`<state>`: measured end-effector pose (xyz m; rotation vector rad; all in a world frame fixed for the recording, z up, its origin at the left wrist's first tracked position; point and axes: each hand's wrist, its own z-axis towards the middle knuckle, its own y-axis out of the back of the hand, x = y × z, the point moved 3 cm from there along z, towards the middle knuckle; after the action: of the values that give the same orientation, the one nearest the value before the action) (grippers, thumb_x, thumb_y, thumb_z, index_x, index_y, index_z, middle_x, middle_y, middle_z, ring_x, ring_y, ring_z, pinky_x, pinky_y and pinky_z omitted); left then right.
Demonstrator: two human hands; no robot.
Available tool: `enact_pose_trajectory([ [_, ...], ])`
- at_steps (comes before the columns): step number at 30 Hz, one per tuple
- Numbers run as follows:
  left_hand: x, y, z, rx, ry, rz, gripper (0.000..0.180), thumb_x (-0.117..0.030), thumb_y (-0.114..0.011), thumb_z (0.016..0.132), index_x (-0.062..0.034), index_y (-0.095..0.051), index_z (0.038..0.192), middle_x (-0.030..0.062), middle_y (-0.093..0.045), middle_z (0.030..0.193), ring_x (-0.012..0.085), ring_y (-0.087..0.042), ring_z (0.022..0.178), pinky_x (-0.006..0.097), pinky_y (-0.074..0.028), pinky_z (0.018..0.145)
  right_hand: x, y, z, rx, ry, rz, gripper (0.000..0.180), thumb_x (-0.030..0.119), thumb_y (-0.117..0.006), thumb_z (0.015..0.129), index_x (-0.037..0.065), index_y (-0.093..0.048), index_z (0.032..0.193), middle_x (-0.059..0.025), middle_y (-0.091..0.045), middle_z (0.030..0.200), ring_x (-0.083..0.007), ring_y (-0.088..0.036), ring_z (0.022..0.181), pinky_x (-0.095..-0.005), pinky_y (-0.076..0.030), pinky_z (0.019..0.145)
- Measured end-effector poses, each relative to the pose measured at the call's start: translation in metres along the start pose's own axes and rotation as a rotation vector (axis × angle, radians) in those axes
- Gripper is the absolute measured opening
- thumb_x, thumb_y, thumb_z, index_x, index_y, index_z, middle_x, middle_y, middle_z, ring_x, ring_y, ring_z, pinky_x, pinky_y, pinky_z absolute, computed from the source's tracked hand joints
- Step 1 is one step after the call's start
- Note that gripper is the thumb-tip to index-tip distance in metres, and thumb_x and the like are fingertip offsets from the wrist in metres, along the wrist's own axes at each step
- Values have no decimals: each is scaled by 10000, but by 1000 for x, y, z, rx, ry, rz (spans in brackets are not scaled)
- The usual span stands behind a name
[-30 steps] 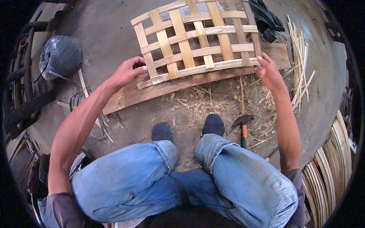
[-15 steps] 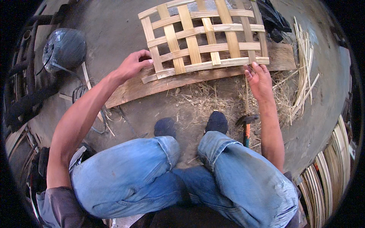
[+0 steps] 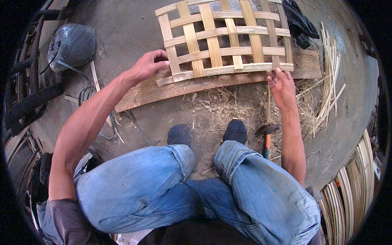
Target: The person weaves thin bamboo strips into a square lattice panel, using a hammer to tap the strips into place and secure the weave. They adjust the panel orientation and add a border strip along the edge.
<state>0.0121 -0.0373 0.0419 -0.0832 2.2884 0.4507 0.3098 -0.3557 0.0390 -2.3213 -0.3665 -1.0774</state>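
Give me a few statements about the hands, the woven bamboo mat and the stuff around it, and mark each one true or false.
1. The mat lies partly on a wooden plank. True.
2. The left hand touches the mat's left edge. True.
3. The right hand grips the hammer. False: the hammer lies on the ground beside the right leg, and the hand is at the mat's lower right corner.
4. The mat is a solid sheet without gaps. False: it is an open weave of crossed strips with square holes.
5. Loose bamboo strips lie right of the mat. True.
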Motion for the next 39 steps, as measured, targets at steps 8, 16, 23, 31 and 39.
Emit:
enact_pose_trajectory([
  [8, -6, 0, -2, -1, -35, 45, 291, -224, -624, 926, -17, -590, 1128, 72, -630, 1065, 161, -565, 1012, 325, -443, 908, -3, -1, 4, -187, -43, -165, 253, 171, -666, 925, 39, -547, 1104, -54, -637, 993, -169, -675, 829, -268, -537, 625],
  [16, 5, -1, -1, -48, -114, 22, 381, -180, -605, 927, 22, -547, 1245, 106, -632, 1153, 181, -577, 1079, 341, -443, 991, 3, -2, 0, -475, 61, -452, 284, 199, -708, 887, 33, -557, 1062, -46, -616, 854, -129, -647, 632, -244, -461, 464],
  [23, -16, 1, 1, 20, -93, 120, 379, -226, -598, 930, -9, -574, 1240, 105, -642, 1174, 198, -575, 1095, 343, -436, 983, 18, 16, 11, -512, 171, -680, 359, 195, -707, 869, 12, -608, 1161, -51, -651, 869, -86, -577, 577, -226, -431, 438],
  [31, 2, 9, -7, -16, -27, 42, 320, -187, -600, 930, -19, -610, 1202, 65, -659, 1123, 158, -590, 1043, 328, -465, 929, 14, 14, 12, -354, 67, -294, 249, 169, -734, 856, 89, -588, 1040, 1, -628, 952, -124, -606, 773, -281, -486, 620],
  [39, -3, -2, 10, 7, -12, 14, 274, -263, -589, 943, -40, -604, 1103, 36, -639, 1041, 145, -558, 981, 318, -446, 882, 0, 7, 5, -8, 5, 203, 294, 147, -653, 925, 60, -576, 1195, -19, -611, 1109, -101, -586, 958, -262, -516, 764],
])
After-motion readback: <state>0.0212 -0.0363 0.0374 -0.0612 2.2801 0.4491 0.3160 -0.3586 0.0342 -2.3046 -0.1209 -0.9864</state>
